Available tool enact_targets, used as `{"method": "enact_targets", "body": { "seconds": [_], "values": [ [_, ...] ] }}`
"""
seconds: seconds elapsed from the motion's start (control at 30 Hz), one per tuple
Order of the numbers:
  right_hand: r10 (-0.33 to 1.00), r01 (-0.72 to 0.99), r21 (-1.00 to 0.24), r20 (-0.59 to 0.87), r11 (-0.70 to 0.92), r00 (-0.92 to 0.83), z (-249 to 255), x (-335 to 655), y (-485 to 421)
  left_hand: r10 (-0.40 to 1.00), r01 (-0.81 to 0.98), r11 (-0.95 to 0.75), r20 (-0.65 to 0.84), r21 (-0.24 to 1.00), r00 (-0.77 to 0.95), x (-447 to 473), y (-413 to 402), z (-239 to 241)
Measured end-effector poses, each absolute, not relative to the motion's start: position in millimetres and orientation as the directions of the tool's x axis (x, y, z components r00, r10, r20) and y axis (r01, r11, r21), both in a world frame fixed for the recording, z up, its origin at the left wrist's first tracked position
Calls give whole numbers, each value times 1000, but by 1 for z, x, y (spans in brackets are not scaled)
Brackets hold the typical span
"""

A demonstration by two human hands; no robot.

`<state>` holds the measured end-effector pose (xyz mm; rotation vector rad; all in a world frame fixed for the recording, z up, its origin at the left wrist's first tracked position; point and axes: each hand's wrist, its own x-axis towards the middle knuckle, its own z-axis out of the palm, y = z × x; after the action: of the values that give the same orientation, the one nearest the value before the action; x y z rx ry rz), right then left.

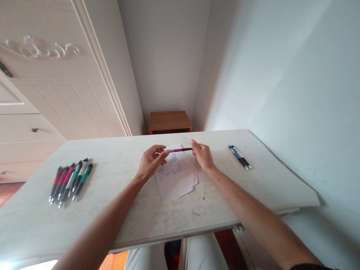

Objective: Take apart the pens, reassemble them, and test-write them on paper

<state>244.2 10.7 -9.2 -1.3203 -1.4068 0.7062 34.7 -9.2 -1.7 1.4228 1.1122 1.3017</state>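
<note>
A magenta and black pen is held level between my two hands, above the paper. My left hand pinches its left end with thumb and fingers. Around the black right end, my right hand is closed with the thumb up. Beneath lie sheets of white paper covered in blue scribbles on the upper part. The fingers hide both tips of the pen.
Several pens in magenta, green and white lie in a group at the table's left. Two blue and black pens lie at the right. The white table meets a wall on the right. Behind it stand a small wooden cabinet and a pale wardrobe.
</note>
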Motion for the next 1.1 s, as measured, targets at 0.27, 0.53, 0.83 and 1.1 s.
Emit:
{"method": "enact_targets", "body": {
  "seconds": [0.27,0.53,0.83,1.1],
  "values": [
    [951,319,-919,283,231,128,-11,245,11,966,148,-255,247,956,68,30,-5,-5],
    [954,306,-925,274,226,123,-6,243,9,979,134,-196,186,971,85,32,-9,0],
    [954,305,-927,269,219,132,-7,244,9,954,234,-299,281,925,106,28,-6,-4],
    [956,299,-929,264,216,130,-7,243,10,963,408,-271,246,872,114,29,-11,0]
  ]
}}
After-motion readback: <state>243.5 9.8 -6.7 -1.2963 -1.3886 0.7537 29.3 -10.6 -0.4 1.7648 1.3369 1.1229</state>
